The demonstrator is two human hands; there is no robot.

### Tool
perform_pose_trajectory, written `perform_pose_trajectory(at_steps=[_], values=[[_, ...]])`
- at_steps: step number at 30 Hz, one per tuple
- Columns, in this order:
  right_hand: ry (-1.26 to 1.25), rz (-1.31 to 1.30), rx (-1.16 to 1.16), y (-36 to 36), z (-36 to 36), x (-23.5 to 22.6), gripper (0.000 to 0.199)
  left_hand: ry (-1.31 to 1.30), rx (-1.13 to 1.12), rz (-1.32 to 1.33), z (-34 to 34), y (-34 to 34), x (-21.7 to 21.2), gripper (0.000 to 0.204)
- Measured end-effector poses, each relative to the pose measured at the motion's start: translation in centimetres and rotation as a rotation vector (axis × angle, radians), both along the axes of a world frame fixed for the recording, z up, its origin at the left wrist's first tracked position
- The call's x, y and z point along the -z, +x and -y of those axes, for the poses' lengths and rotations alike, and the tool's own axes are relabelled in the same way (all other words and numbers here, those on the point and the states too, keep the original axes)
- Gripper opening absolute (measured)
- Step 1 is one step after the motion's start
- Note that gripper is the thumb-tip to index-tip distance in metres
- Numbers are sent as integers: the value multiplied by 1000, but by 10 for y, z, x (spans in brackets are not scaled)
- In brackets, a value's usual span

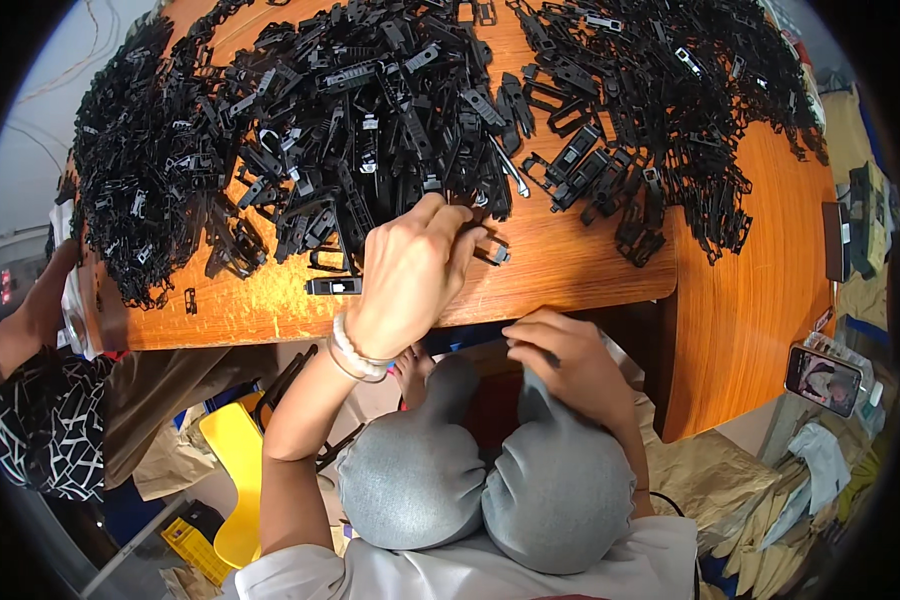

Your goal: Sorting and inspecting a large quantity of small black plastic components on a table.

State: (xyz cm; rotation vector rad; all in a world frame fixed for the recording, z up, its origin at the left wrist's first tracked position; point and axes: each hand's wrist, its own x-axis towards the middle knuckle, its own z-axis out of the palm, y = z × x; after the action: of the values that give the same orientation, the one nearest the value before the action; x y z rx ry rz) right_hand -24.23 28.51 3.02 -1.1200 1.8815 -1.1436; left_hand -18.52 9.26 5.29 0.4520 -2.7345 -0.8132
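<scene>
My left hand [415, 262], with a pale beaded bracelet and a bangle at the wrist, reaches over the near edge of the wooden table. Its fingers are closed at the front of a heap of black plastic parts [370, 120], pinching a small dark part mostly hidden by the fingertips. Close beside the fingertips lies a small black frame-shaped piece [492, 250]. A flat black clip-like part [333, 286] lies left of the wrist. My right hand [568, 362] is held just below the table edge, fingers curled together; something small and dark shows between them, too unclear to name.
More black parts heap at the left [150, 170] and right [690, 110] of the table [550, 270]. A phone [823, 381] stands at the right edge. Another person's arm [35, 305] is at the left. Grey rounded fabric [410, 480] covers my lap; a yellow chair [235, 470] stands below.
</scene>
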Motion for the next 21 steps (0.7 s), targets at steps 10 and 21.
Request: perform_pose_trajectory(at_steps=[10,21], values=[[-132,-453,640,-31,12,0,6,-357,370,-162,-4,-66,12,24],[139,-752,829,-48,-17,13,14,474,47,-168,-12,-49,-10,21]])
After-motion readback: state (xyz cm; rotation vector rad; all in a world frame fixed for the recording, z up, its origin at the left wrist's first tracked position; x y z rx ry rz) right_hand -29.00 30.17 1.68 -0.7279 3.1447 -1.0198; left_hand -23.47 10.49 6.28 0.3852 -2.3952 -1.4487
